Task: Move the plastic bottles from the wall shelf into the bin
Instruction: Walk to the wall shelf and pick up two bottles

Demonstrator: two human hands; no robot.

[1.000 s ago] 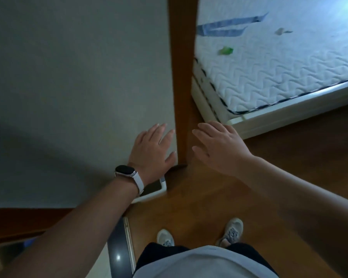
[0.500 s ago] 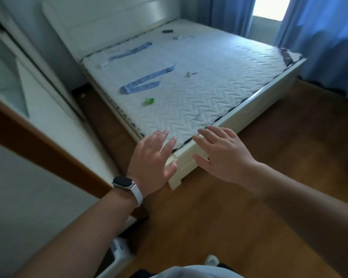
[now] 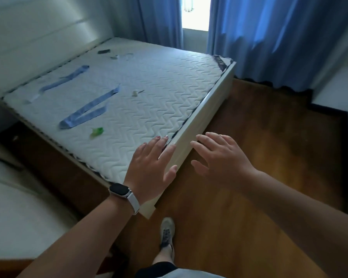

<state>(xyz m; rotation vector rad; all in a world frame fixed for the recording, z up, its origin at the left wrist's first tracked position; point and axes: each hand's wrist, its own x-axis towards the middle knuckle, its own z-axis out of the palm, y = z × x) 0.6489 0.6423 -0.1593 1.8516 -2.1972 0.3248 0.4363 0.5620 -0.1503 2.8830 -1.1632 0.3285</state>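
Plastic bottles show nowhere in this view, and neither do the wall shelf or the bin, so where they are cannot be told. Both hands reach forward, palms down, and hold nothing. The left hand (image 3: 151, 165) has straight, slightly spread fingers and appears over the near edge of a white quilted mattress (image 3: 159, 87); whether it touches cannot be told. A dark-faced watch on a white strap (image 3: 122, 191) sits on its wrist. The right hand (image 3: 219, 159) is loosely open too, fingers apart, above the brown wooden floor (image 3: 269, 149) just beside the white bed frame (image 3: 199, 119). On the mattress lie a folded blue fabric strip (image 3: 84, 115), a second blue strip (image 3: 62, 81) nearer the headboard, a small crumpled green scrap (image 3: 97, 131) and a small white scrap (image 3: 135, 93). Blue curtains (image 3: 269, 37) hang beyond the bed. A grey shoe (image 3: 167, 231) stands on the floor below the hands.
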